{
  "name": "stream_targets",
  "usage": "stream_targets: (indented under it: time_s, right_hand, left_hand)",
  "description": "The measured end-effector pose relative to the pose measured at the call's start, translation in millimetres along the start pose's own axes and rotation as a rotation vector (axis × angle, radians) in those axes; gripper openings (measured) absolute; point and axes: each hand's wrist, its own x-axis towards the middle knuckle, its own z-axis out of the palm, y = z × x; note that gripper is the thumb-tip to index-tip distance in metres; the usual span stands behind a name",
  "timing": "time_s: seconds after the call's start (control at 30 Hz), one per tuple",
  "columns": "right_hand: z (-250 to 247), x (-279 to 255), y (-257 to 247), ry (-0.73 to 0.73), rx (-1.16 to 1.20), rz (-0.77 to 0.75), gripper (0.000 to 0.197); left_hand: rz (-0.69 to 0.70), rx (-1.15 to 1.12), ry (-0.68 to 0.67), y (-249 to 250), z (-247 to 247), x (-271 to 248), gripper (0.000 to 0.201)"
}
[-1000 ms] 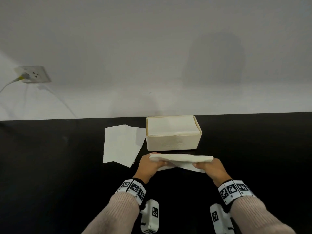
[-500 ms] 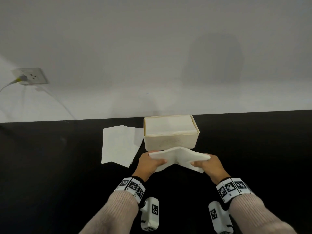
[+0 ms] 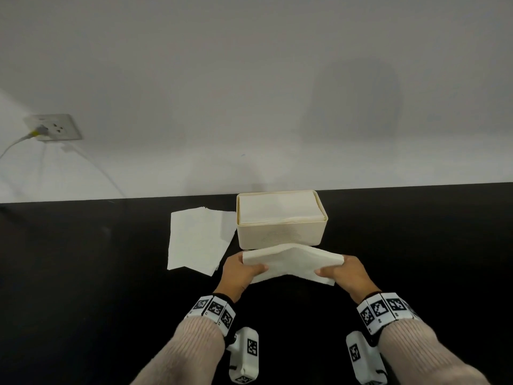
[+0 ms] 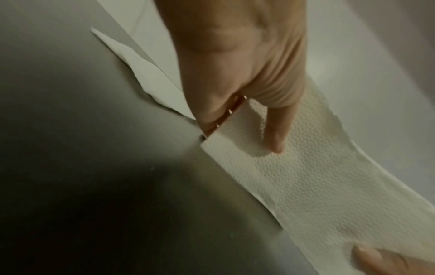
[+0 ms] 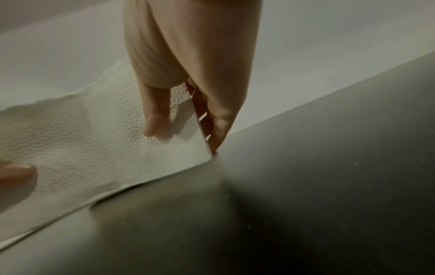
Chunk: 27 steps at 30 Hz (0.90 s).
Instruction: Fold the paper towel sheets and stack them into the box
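A folded white paper towel (image 3: 291, 261) hangs between my hands just in front of the cream box (image 3: 280, 234), arched up in the middle. My left hand (image 3: 244, 269) pinches its left end, thumb on top (image 4: 275, 137), fingers underneath. My right hand (image 3: 340, 269) pinches the right end the same way, thumb (image 5: 155, 119) on the embossed paper (image 5: 82, 141). The towel (image 4: 317, 182) is held a little above the black table. The box is filled with folded sheets (image 3: 277, 208) nearly to its rim.
Loose unfolded sheets (image 3: 197, 237) lie flat on the black table (image 3: 83, 287) left of the box. A white wall rises behind the table's far edge, with a socket and white cable (image 3: 52, 129) at far left.
Both hands have carried the towel forward toward the box, and its flat span has buckled upward in the middle as the hands came slightly closer.
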Motion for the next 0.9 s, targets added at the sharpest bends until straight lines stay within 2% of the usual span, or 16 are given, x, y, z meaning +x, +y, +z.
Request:
stream_targets:
  time_s: [0.17, 0.37, 0.47, 0.57, 0.67, 0.8, 0.9]
  right_hand:
    - [-7, -2, -4, 0.031, 0.032, -0.106, 0.031]
    - [-1, -2, 4, -0.082, -0.137, 0.012, 0.042]
    - [0, 1, 3, -0.017, -0.145, 0.023, 0.041]
    - [-4, 2, -4, 0.073, -0.142, -0.008, 0.049]
    - [-9, 3, -9, 0.067, -0.123, -0.026, 0.051]
    - [-6, 5, -2, 0.019, -0.216, 0.04, 0.056]
    - [-3, 7, 1, 0.019, -0.265, 0.046, 0.056]
  left_hand:
    - [0.072, -0.057, -0.048, 11, -7, 4, 0.034]
    - [-0.024, 0.085, -0.09, -8, -6, 5, 0.041]
    - [-0.016, 0.092, -0.067, -5, -4, 4, 0.038]
    - [0.002, 0.03, -0.075, 9, -4, 4, 0.04]
    - [0.044, 0.022, -0.086, 15, -5, 9, 0.037]
    - [-0.001, 0.254, -0.062, 2, -4, 12, 0.03]
    - [-0.054, 0.344, -0.08, -4, -3, 9, 0.034]
